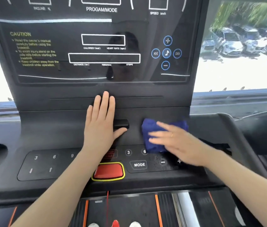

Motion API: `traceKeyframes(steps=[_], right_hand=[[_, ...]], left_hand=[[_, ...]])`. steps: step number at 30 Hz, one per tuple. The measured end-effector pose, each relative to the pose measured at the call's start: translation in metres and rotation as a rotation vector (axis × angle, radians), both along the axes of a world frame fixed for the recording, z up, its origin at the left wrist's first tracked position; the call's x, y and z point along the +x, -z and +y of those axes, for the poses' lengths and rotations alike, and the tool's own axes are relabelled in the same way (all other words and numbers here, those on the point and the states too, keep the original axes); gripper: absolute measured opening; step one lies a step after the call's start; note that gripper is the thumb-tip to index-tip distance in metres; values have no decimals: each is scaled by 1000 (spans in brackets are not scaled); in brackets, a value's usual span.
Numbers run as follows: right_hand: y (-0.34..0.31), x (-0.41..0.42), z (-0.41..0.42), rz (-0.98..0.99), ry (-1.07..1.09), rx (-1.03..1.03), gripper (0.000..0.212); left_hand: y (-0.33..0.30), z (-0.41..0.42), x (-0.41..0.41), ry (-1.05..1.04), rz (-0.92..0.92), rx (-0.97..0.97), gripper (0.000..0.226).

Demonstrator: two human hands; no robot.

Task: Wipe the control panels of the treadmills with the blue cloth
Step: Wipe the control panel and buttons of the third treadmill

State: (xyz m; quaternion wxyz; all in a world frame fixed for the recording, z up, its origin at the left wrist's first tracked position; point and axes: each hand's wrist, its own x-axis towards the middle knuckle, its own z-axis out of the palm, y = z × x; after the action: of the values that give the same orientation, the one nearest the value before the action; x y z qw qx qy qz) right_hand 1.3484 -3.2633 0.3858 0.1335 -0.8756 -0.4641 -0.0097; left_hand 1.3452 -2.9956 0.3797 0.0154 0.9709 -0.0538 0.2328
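Wiping is on: the right hand [177,141] presses the cloth [154,136] flat-fingered onto the panel [64,128], at four o'clock from centre, just above the MODE key [139,164]. Left hand [101,122] lies open, palm down, at six o'clock of the display [103,51], bracing. Next, I'd judge, the keys below need a sweep.

A deep blue cloth [152,136], a black control panel [64,128] and a yellow-rimmed red button [108,171] were seen.
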Motion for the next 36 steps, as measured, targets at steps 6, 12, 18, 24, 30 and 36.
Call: traceKeyframes(steps=[6, 12, 18, 24, 30, 36], right_hand=[[0, 6, -6, 4, -61, -47, 52], [1, 15, -19, 31, 194, 70, 50], [11, -66, 36, -105, 48, -9, 53], [9, -41, 4, -181, 411, 17, 51], [15, -73, 51, -202, 642, 22, 53], [16, -109, 103, -190, 417, 68, 51]], left_hand=[[-2, -4, -1, -25, -10, -5, 101], [-6, -5, -2, -22, 13, -17, 99], [-7, -8, -2, -24, 28, -27, 99], [-9, -2, -3, 14, 18, -18, 98], [-16, 9, -4, 93, 82, -11, 91], [-27, 35, -17, 230, 139, -148, 73]])
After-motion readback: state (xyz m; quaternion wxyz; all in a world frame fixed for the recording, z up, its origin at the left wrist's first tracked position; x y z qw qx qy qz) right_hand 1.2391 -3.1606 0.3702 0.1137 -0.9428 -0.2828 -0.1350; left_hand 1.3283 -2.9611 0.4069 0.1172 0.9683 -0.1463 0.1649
